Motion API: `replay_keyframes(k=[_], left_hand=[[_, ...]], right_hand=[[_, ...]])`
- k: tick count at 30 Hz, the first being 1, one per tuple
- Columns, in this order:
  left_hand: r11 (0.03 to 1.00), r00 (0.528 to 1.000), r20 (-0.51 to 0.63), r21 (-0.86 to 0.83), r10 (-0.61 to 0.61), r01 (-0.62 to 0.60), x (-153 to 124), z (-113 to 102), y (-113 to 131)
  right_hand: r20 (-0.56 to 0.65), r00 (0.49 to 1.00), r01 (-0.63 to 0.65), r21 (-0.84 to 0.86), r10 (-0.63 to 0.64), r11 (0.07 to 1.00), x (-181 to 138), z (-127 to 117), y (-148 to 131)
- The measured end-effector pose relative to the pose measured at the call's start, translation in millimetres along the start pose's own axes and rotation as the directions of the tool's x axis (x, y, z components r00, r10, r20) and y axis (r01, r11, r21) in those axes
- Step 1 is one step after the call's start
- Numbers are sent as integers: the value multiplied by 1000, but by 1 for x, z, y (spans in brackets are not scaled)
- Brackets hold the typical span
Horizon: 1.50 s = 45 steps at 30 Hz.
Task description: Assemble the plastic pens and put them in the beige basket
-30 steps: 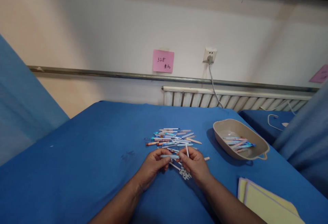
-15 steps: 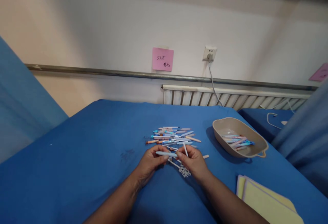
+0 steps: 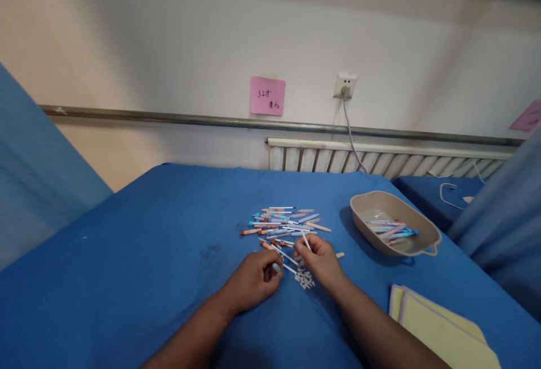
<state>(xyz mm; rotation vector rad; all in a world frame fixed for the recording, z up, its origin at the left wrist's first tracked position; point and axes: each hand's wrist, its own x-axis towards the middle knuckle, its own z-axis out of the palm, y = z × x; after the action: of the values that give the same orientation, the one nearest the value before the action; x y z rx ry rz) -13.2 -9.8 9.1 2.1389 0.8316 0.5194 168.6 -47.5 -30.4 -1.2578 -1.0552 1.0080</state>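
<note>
My left hand (image 3: 252,280) is curled closed around a pale blue pen barrel (image 3: 276,267), and just one rounded end of it shows. To its right, my right hand (image 3: 320,259) is closed with a slim white stick, like a pen refill (image 3: 306,240), rising between its fingers. Whatever else its fingertips pinch is too small to make out. Small white pieces (image 3: 304,279) lie in a little heap on the blue cloth between the hands. Just beyond is a loose pile of pens and pen parts (image 3: 287,223) in blue, white, pink and orange.
A beige basin (image 3: 422,225) at the right holds several pens (image 3: 393,230). Folded yellow cloths (image 3: 443,324) lie near the front right. The blue-covered table (image 3: 127,245) meets a wall with a radiator (image 3: 313,159) and a plugged-in socket (image 3: 345,85).
My left hand has turned over and come nearer, drawing the pale blue barrel away from my right fingers and into its grip. My right hand has stayed almost in place with the white refill.
</note>
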Motion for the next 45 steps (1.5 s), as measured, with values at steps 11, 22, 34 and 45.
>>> replay_keyframes(k=[11,22,34,45], left_hand=[[990,990,-129,-135,-64,46,3,-1,-4],[755,906,-221,-640,-360,144,13,-5,-19],[486,930,-66,-865,-363,128,15,-4,-20],[565,946,51,-791,-321,234,14,3,-10]], right_hand=[[9,999,33,-80,-32,996,1,-2,-2],[453,888,386,-646,-77,659,-15,-13,-23],[477,873,458,-738,-97,495,-23,-1,-26],[86,990,127,-141,-116,982,-2,-1,0]])
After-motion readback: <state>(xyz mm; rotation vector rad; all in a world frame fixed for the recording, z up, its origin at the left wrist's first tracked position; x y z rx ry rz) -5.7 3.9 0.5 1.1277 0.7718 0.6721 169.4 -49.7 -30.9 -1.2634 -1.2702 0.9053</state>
